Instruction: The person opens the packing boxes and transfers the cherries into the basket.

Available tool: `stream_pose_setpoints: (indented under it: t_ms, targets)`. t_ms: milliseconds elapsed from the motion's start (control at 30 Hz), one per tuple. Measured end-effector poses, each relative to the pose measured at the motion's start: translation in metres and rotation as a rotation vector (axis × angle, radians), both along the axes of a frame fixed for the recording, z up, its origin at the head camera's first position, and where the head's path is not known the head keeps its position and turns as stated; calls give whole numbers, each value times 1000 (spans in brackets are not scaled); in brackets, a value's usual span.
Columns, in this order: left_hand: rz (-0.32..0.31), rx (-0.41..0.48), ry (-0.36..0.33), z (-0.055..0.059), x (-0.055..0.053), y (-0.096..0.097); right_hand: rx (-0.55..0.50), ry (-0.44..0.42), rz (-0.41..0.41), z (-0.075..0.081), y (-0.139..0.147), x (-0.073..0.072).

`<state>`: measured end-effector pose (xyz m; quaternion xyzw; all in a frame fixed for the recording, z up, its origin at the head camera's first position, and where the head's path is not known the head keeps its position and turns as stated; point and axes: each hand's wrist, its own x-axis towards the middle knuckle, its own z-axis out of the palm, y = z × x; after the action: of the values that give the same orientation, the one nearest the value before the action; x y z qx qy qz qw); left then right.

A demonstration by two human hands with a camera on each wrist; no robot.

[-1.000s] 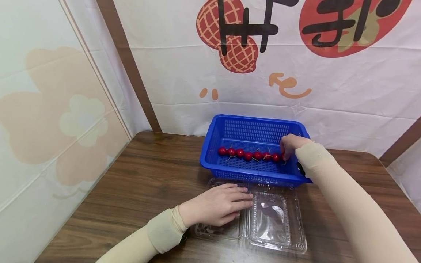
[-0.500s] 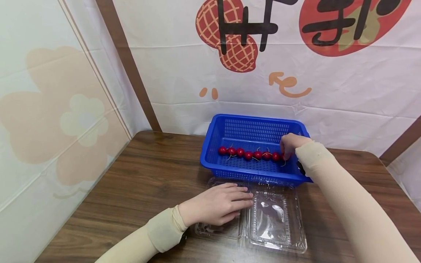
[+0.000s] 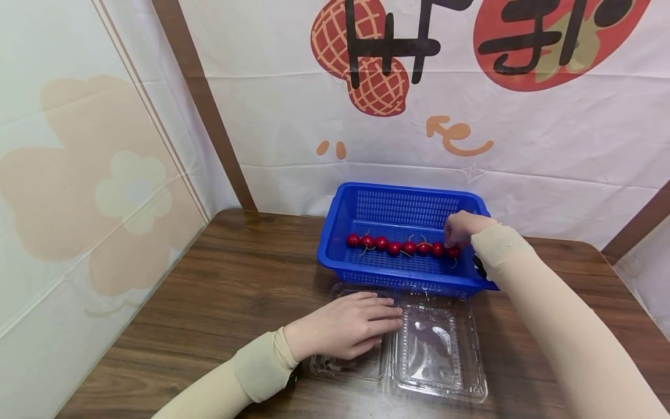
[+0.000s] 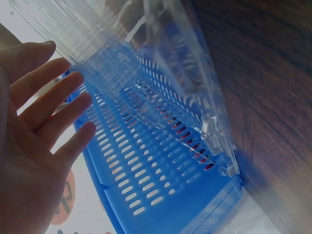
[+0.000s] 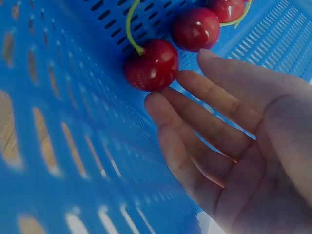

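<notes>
A row of several red cherries with green stems lies across the floor of a blue perforated basket (image 3: 408, 278). My right hand (image 3: 462, 227) is inside the basket at the right end of that row. In the right wrist view, its loosely bent fingers lie right beside the end cherry (image 5: 152, 66), the fingertips touching it or nearly so, and nothing is gripped. My left hand (image 3: 345, 327) lies with fingers spread over the left half of an opened clear plastic clamshell box (image 3: 429, 349). The left wrist view shows its fingers (image 4: 58, 97) extended beside the clear plastic.
Both the basket and the plastic box stand on a dark wood-grain table (image 3: 209, 302), the box just in front of the basket. A printed white cloth (image 3: 282, 116) hangs close behind the basket, and another cloth panel (image 3: 78, 174) hangs at the left.
My right fingers have let go of the end cherry and risen slightly, so more of it shows. My left hand and the plastic box have stayed put.
</notes>
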<state>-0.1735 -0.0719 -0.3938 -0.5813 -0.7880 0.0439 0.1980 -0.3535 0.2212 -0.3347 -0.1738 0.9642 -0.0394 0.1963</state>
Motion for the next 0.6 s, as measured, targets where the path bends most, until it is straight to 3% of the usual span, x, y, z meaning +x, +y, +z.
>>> stream_pose_setpoints:
  t_ms: [600]
  targets:
    - [3,11,-3,0,0,-1,-4,12,19,7,1,4]
